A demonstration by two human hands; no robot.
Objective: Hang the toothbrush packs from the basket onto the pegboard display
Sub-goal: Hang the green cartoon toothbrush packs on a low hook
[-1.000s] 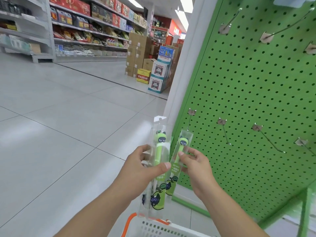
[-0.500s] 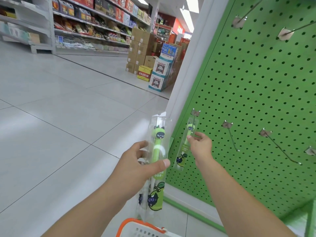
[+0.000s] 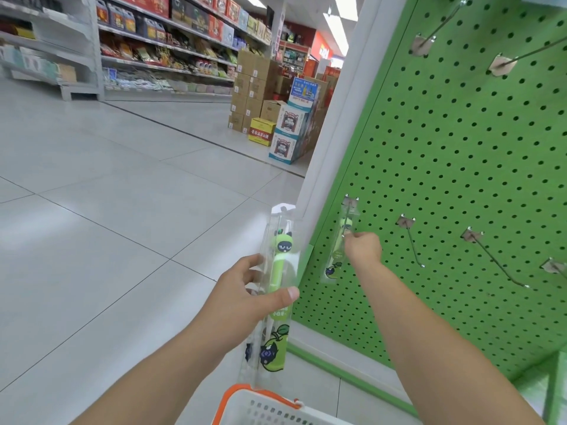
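My left hand (image 3: pixel 245 294) grips a clear toothbrush pack (image 3: pixel 277 271) with a green cartoon toothbrush inside, held upright, thumb across its front; another pack may lie behind it. My right hand (image 3: pixel 362 248) reaches to the green pegboard (image 3: pixel 460 167) and pinches a second toothbrush pack (image 3: pixel 339 256). That pack's top sits at the leftmost lower hook (image 3: pixel 351 207). A white basket with an orange rim (image 3: pixel 260 403) shows at the bottom edge.
Bare metal hooks (image 3: pixel 411 240) (image 3: pixel 497 262) stick out of the pegboard to the right, with more hooks higher up (image 3: pixel 503 64). A white post (image 3: pixel 334 133) borders the board. Stacked cartons (image 3: pixel 285 130) and stocked shelves (image 3: pixel 171 47) stand across the tiled aisle.
My right hand has carried its pack up and right from beside the left hand to the leftmost lower hook. The left hand has kept its pack in roughly the same place.
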